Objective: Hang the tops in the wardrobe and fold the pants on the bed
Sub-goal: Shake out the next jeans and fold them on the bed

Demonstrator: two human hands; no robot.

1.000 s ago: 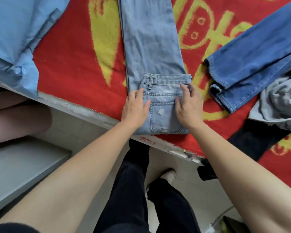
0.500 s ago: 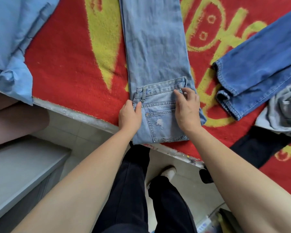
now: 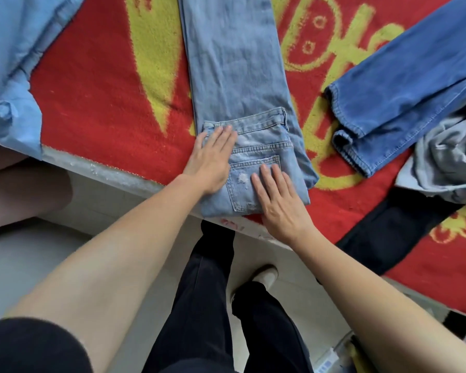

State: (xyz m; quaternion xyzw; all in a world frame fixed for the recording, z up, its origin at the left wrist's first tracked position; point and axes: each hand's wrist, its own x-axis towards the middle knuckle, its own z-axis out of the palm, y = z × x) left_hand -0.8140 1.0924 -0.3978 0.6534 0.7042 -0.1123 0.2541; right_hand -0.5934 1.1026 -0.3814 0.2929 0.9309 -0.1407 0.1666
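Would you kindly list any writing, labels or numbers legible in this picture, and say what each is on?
No readable text.
Blanket: yellow decorative pattern, possibly a character, cropped and unreadable.
Light jeans: no label visible.
Object at the lower right: blurred, unreadable.

Bare red blanket [image 3: 92, 103] left of light jeans [image 3: 234, 63]: open lane between them and light blue top [image 3: 8, 63] at far left; right side tighter: dark blue jeans [image 3: 404, 84] lie diagonal, hem near light jeans, narrow blanket strip between; grey garment [image 3: 452, 157] and black garment [image 3: 396, 227] crowd right edge; both hands flat on folded waistband end, left hand [image 3: 210, 160], right hand [image 3: 280, 203].
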